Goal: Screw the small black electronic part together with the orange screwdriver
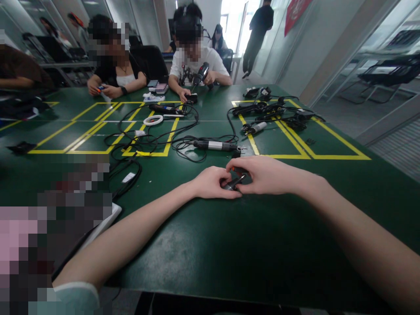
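Observation:
Both my hands meet on the green table [210, 245] in front of me. My left hand [213, 183] is closed, its fingers pinching a small dark object [233, 182] with a metallic end. My right hand [262, 174] curls over the same object from the right, fingers closed on it. Most of the object is hidden between my fingers; a hint of red shows under the right hand. Just beyond my hands lies a black and silver electric screwdriver [213, 145] with its cable.
Tangled black cables [147, 140] and a white ring [153, 120] lie among yellow taped boxes. More tools and cables [272, 114] sit at the right. Two people work at the far side, one holding a drill-like tool [201, 72]. A white-edged device [105, 221] lies left.

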Demonstrator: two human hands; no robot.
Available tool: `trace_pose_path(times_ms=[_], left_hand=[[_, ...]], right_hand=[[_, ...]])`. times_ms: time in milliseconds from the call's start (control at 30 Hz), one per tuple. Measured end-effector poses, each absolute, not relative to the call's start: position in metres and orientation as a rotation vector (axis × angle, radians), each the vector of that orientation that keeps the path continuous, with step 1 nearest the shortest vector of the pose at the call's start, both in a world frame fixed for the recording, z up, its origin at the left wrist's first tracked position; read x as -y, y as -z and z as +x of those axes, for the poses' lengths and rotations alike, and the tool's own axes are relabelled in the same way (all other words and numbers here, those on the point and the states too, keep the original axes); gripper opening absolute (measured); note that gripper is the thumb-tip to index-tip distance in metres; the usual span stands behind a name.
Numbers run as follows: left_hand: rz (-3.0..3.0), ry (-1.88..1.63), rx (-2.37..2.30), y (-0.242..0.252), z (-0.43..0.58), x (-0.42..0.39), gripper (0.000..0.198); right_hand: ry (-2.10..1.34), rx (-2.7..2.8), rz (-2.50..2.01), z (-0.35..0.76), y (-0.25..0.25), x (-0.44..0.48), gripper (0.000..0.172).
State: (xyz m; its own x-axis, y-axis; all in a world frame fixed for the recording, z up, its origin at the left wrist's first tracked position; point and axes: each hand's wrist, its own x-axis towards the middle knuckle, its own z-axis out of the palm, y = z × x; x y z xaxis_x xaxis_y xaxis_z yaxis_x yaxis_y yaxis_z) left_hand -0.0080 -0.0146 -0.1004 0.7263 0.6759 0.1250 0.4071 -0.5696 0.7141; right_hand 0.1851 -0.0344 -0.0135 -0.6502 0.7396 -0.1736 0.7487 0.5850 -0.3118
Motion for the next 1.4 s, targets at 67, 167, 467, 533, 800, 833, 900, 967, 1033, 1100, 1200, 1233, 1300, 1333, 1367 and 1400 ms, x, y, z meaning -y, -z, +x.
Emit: trace_pose_path(times_ms=[67,167,467,533,800,833,900,967,1033,1100,1200,1233,1300,1333,1367,1400], left_hand=[[2.241,-0.514,-0.813,0.101,-0.008,0.015,0.049],[2.241,-0.506,-0.815,0.1,-0.008,0.015,0.05],[2.265,-0.494,-0.828,0.099,-0.008,0.015,0.047],[2.259,-0.492,-0.824,0.099,-0.008,0.015,0.046],[2.266,-0.491,-0.845,0.1,-0.007,0.014,0.043],[2.268,-0.488,-0.85,0.1,-0.007,0.014,0.042],[2.271,-0.481,-0.858,0.1,-0.007,0.014,0.041],[2.27,-0.478,-0.862,0.101,-0.007,0.013,0.041],[2.267,-0.478,-0.867,0.101,-0.007,0.013,0.04],[2.263,-0.474,-0.874,0.101,-0.007,0.013,0.04],[2.259,-0.47,-0.896,0.101,-0.007,0.013,0.041],[2.257,-0.473,-0.904,0.101,-0.007,0.013,0.042],[2.256,-0.487,-0.916,0.101,-0.006,0.012,0.042],[2.257,-0.493,-0.917,0.102,-0.006,0.012,0.042],[2.258,-0.499,-0.915,0.102,-0.006,0.012,0.042],[2.259,-0.503,-0.914,0.102,-0.006,0.012,0.042]], right_hand=[[0.572,-2.781,1.296,0.186,0.014,0.034,0.03],[0.595,-2.784,1.278,0.188,0.015,0.032,0.031],[0.602,-2.779,1.293,0.186,0.017,0.032,0.032],[0.601,-2.773,1.306,0.185,0.017,0.033,0.032],[0.549,-2.751,1.308,0.183,0.02,0.033,0.032],[0.538,-2.751,1.308,0.182,0.02,0.033,0.032],[0.508,-2.746,1.316,0.181,0.021,0.034,0.031],[0.465,-2.735,1.322,0.179,0.02,0.035,0.03],[0.408,-2.721,1.326,0.177,0.02,0.036,0.028],[0.353,-2.716,1.333,0.176,0.021,0.037,0.027],[0.309,-2.723,1.336,0.175,0.022,0.037,0.028],[0.305,-2.727,1.334,0.175,0.022,0.037,0.028],[0.306,-2.733,1.332,0.176,0.023,0.036,0.029],[0.31,-2.735,1.333,0.176,0.023,0.036,0.029],[0.314,-2.736,1.335,0.176,0.023,0.036,0.029],[0.317,-2.738,1.337,0.176,0.023,0.035,0.029]])
